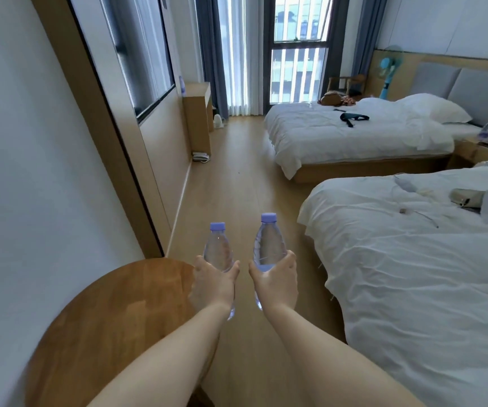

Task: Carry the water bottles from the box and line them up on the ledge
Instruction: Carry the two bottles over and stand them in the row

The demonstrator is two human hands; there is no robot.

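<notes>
While both forearms are reaching forward at the lower centre of the frame, the left hand [214, 284] is gripping a clear plastic water bottle with a lilac cap [218, 254] and the right hand [275, 282] is gripping a second clear lilac-capped bottle [267, 248], both upright and slightly apart. They are hovering over the bare strip of light wooden floor [236, 177] running between the round brown wooden table [113, 312] at lower left and the edge of the white-sheeted near bed [413, 274] at right.

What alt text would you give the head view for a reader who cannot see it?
Left hand and right hand each grip a clear water bottle, left bottle and right bottle, caps pointing away, above a wooden floor between a round table and two white beds.
</notes>
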